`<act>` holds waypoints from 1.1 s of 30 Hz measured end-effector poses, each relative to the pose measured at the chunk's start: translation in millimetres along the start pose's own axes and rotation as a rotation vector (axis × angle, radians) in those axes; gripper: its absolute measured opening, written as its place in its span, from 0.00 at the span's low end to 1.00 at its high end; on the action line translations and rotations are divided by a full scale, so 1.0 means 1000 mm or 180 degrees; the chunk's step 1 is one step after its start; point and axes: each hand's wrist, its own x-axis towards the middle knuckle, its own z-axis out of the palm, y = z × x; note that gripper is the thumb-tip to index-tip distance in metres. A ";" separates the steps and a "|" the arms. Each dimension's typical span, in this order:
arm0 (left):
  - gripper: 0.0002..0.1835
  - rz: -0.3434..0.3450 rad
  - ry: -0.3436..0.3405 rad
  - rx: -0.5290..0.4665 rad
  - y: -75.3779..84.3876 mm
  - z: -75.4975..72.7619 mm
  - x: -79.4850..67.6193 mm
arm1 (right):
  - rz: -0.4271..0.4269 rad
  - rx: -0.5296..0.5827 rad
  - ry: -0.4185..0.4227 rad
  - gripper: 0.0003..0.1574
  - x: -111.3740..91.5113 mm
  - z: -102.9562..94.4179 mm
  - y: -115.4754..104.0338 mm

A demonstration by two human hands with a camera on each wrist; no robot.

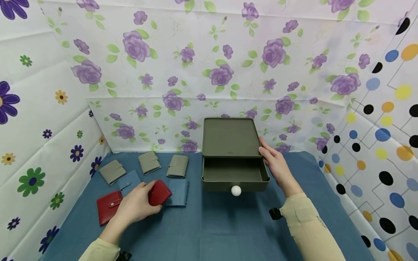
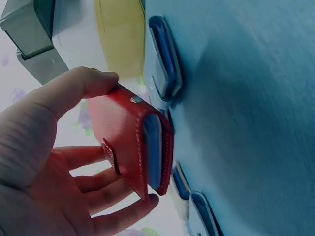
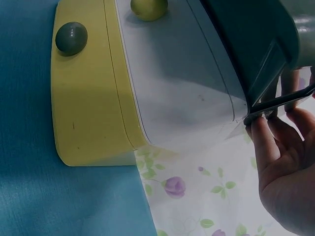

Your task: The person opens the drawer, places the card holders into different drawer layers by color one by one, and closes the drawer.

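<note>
My left hand (image 1: 137, 203) pinches a small red wallet (image 1: 159, 193) between thumb and fingers, raised over the blue cloth. In the left wrist view, the wallet's snap strap and its blue inner edge show. A blue wallet (image 1: 178, 193) lies just right of it, partly covered from above. My right hand (image 1: 277, 167) touches the right side of a dark green drawer box (image 1: 231, 137), fingers fairly straight along its edge. The box's drawer (image 1: 235, 186) is pulled out toward me, bare inside, with a white round knob (image 1: 236, 190).
Under the green box, a white drawer unit (image 3: 182, 83) and a yellow one (image 3: 88, 108) show in the right wrist view. More wallets lie at left: a red one (image 1: 109, 207), a blue one (image 1: 128, 181) and three grey-green ones (image 1: 112, 171). Patterned sheets surround the table.
</note>
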 end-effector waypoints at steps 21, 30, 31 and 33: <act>0.52 0.0855 0.0629 -0.0735 0.046 -0.013 0.001 | 0.0011 -0.0032 0.0005 0.41 0.001 0.000 0.002; 0.53 0.0907 0.0681 -0.0939 0.060 -0.025 0.001 | 0.0018 0.0004 -0.0007 0.38 0.001 0.001 0.002; 0.53 0.0925 0.0703 -0.0928 0.062 -0.026 0.001 | 0.0012 0.0009 -0.0006 0.39 0.001 0.001 0.002; 0.53 0.0970 0.0754 -0.0908 0.066 -0.028 0.001 | 0.0002 0.0011 -0.0008 0.41 0.001 0.001 0.002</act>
